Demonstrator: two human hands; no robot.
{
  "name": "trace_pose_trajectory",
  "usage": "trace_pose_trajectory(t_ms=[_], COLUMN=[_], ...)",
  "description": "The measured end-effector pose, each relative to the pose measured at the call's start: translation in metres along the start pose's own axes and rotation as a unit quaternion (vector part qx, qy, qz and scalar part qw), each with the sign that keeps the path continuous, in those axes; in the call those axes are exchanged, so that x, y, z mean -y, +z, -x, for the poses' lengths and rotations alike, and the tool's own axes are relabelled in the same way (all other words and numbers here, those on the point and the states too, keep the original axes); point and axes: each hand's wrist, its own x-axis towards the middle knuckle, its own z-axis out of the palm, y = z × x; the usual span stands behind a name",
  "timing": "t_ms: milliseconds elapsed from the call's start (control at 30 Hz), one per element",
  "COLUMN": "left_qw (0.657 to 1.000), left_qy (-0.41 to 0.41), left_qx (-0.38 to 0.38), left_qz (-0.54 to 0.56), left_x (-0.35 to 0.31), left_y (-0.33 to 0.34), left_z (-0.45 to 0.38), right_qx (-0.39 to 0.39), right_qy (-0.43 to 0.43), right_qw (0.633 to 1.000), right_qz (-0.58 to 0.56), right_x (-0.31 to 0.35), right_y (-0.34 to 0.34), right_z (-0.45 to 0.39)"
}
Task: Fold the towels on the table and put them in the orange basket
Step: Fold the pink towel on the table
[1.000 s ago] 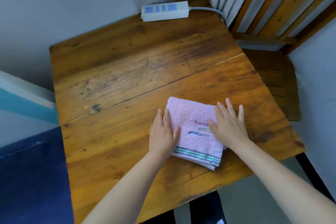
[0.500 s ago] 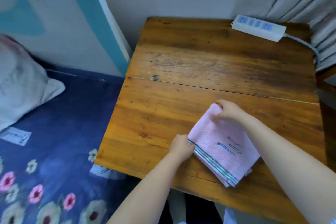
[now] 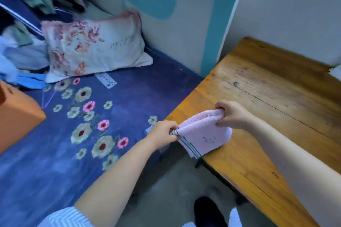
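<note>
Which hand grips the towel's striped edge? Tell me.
The left hand. It pinches the pink towel at the corner with the green and blue stripes, off the table edge, while the right hand holds the plain folded end.

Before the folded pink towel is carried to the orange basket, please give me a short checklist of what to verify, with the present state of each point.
1. Both hands grip the pink towel: left hand on the striped corner, right hand on the far edge. Ok.
2. Towel folded: it sags between the hands, layers seem together. Ok.
3. Towel clear of the table: lifted at the table's corner. Ok.
4. Orange basket located: on the floral bed, far left. Ok.
5. Room inside the basket: opening out of view. Cannot tell.
</note>
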Motion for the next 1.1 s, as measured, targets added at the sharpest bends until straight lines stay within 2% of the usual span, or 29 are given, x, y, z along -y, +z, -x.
trace_pose_trajectory(t_ms=[233,433,533,800,1100], left_qw=[0.98,0.95,0.929,0.885,0.862], left_qy=[-0.052,-0.112,-0.131,-0.186,-0.25], left_qx=[-0.193,-0.285,-0.335,-0.416,-0.436], left_qz=[-0.016,-0.064,-0.082,-0.093,-0.068], left_x=[0.124,0.214,0.247,0.313,0.422], left_y=[-0.104,-0.148,-0.159,-0.215,-0.32], left_z=[0.177,0.332,0.383,0.439,0.396], right_qx=[0.038,0.061,0.065,0.08,0.111], right_qy=[-0.197,-0.334,-0.395,-0.477,-0.5], right_qw=[0.977,0.932,0.906,0.862,0.847], right_qz=[0.079,0.124,0.14,0.15,0.142], right_x=[0.191,0.329,0.384,0.513,0.637], right_y=[0.1,0.183,0.214,0.255,0.295], right_z=[0.024,0.05,0.059,0.037,-0.079])
